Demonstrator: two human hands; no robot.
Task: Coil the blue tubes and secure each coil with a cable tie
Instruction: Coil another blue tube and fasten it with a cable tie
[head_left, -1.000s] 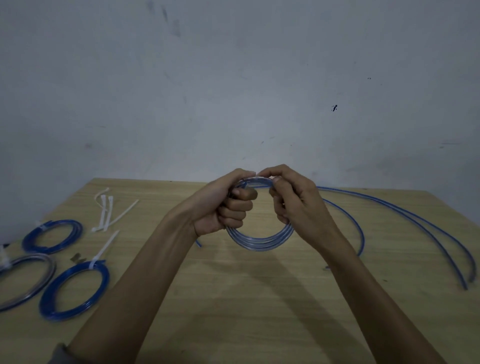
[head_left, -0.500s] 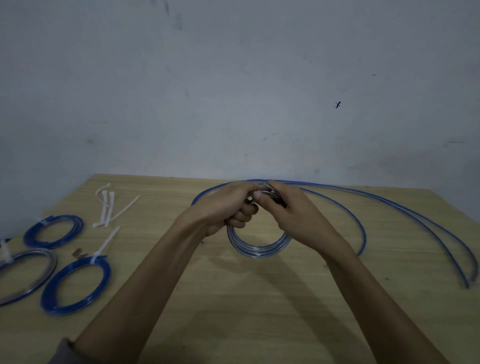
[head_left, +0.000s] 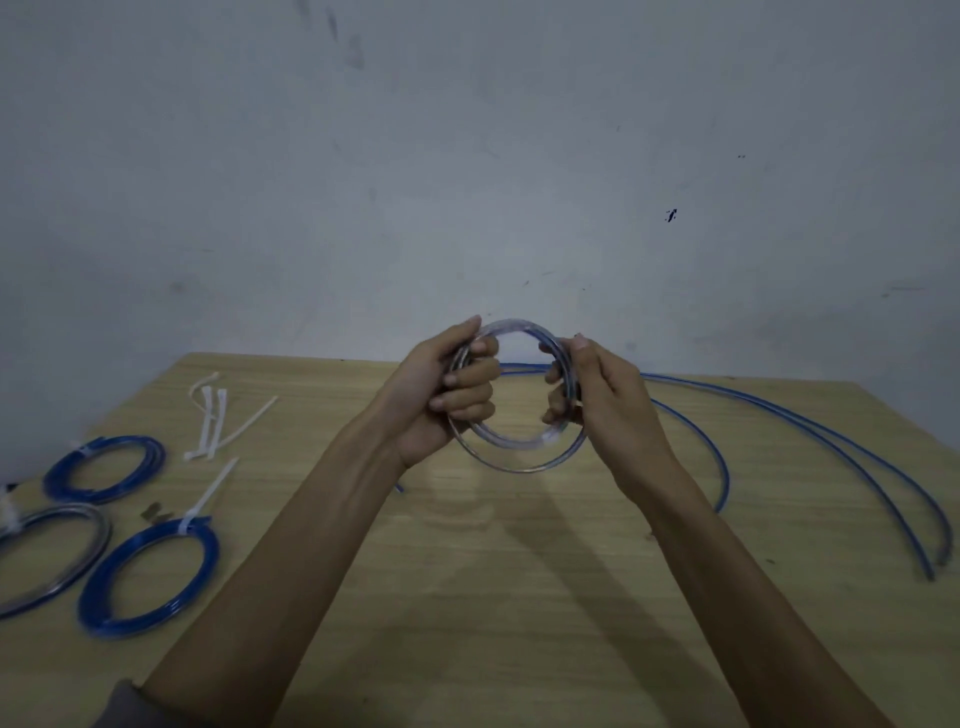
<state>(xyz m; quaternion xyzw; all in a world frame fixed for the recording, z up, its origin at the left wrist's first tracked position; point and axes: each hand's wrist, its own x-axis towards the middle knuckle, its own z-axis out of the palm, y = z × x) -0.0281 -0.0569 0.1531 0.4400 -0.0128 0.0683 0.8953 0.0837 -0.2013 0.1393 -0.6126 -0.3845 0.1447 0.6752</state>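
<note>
Both hands hold a pale, translucent coil (head_left: 511, 452) upright above the wooden desk (head_left: 519, 597): the left hand (head_left: 441, 395) has its fingers curled round the coil's left side, and the right hand (head_left: 597, 395) pinches its right side. Loose blue tubes (head_left: 841, 457) curve across the desk on the right. Three tied coils (head_left: 150, 582) and spare white cable ties (head_left: 218, 421) lie at the left.

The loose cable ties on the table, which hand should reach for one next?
Probably the left hand: the loose cable ties lie on its side of the table. The right hand also grips the coil, so it could hold the coil alone.
</note>
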